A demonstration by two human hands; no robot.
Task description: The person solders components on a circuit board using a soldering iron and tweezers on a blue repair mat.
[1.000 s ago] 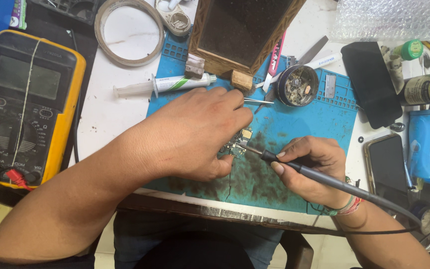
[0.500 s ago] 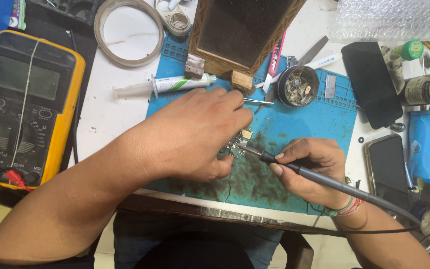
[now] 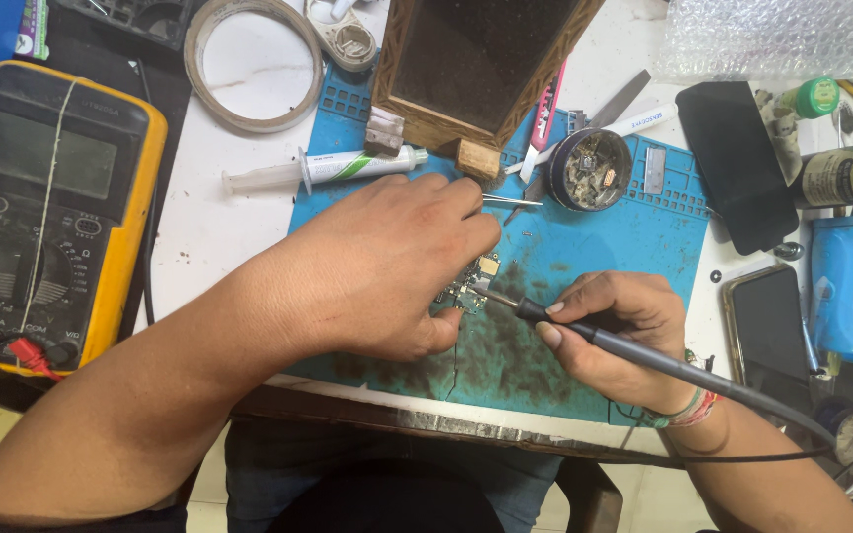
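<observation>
White table (image 3: 211, 222), blue mat (image 3: 624, 232)

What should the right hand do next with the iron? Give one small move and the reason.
Probably hold the iron steady with its tip on the board. The right hand grips it like a pen, the tip already meets the board's edge, and the left hand pins the board on the blue mat.

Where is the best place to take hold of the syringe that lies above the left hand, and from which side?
Grip the syringe at its labelled barrel, probably from above. It lies flat, crosswise, half on the blue mat; its flange sits left of the label, and the left hand lies close below.
</observation>
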